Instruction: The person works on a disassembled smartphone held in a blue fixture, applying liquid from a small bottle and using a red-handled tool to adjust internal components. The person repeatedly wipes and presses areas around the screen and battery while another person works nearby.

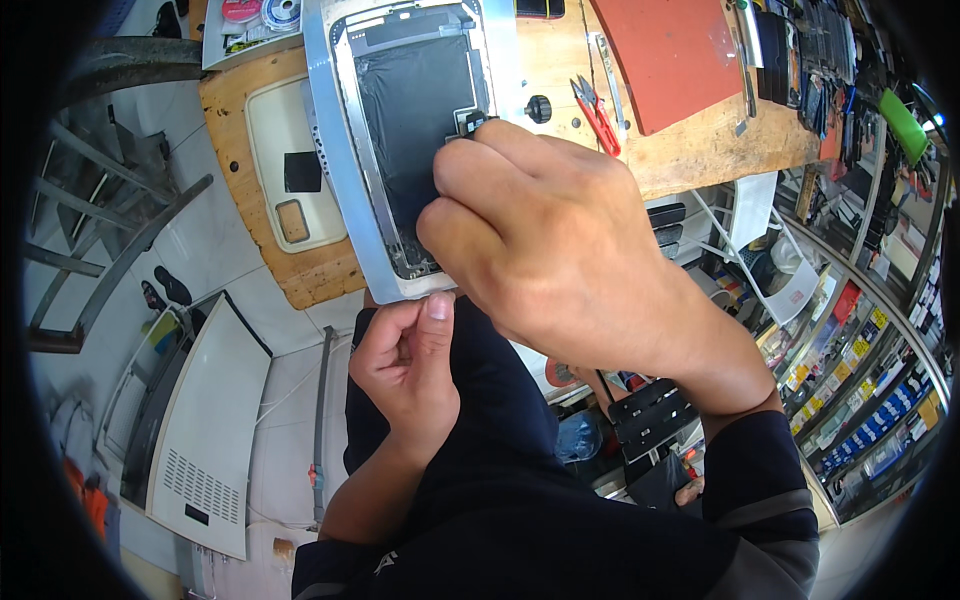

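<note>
An opened flat electronic device [415,90], a phone or tablet, lies with its black inside up and a pale metal frame round it. It rests on a light blue plate [345,215] that reaches over the table edge. My right hand [560,220] is closed in a fist above the device's right side. A small dark piece [472,123] shows by its knuckles, but whatever the fingers grip is hidden. At the plate's near edge my left hand [415,360] is pinched, thumb up against the bent fingers. I cannot make out what lies between them.
Red-handled snips [597,115] lie right of the plate, near a black knob [539,108]. Farther right is a red mat [675,60]. A cream tray [290,170] sits on the left of the wooden table [280,275]. Packed shelves [870,400] stand at right.
</note>
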### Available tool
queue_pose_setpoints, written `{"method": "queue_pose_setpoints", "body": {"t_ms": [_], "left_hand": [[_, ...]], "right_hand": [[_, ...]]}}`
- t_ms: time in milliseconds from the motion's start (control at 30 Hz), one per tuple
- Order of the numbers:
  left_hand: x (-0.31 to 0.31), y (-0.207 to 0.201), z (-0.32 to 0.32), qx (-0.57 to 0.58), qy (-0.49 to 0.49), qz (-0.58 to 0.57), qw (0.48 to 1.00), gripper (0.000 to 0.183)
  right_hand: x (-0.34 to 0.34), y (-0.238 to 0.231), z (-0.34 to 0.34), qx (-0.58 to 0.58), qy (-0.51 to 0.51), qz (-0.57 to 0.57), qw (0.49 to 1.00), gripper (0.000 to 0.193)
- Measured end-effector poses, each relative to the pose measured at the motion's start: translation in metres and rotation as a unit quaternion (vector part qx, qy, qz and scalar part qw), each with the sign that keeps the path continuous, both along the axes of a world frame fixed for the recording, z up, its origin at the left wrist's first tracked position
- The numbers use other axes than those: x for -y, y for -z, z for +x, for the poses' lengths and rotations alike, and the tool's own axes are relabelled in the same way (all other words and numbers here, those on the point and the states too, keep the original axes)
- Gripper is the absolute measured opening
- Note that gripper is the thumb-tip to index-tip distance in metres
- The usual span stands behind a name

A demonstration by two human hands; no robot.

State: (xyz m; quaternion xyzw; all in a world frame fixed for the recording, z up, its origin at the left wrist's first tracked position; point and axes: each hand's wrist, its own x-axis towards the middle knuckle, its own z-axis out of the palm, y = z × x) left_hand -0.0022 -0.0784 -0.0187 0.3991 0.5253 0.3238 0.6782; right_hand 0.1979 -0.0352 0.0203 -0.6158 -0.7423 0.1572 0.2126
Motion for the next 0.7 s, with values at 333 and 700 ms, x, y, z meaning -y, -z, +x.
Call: {"method": "queue_pose_setpoints", "body": {"t_ms": [333,700], "left_hand": [[0.0,0.005,-0.007,-0.021,0.027,0.026,0.999,0.01],[-0.003,0.008,-0.013,-0.041,0.056,0.059,0.996,0.007]], "right_hand": [[0.001,0.003,0.002,-0.009,-0.011,0.002,1.0,0.028],[0.003,0.004,0.001,-0.008,-0.013,0.005,1.0,0.026]]}}
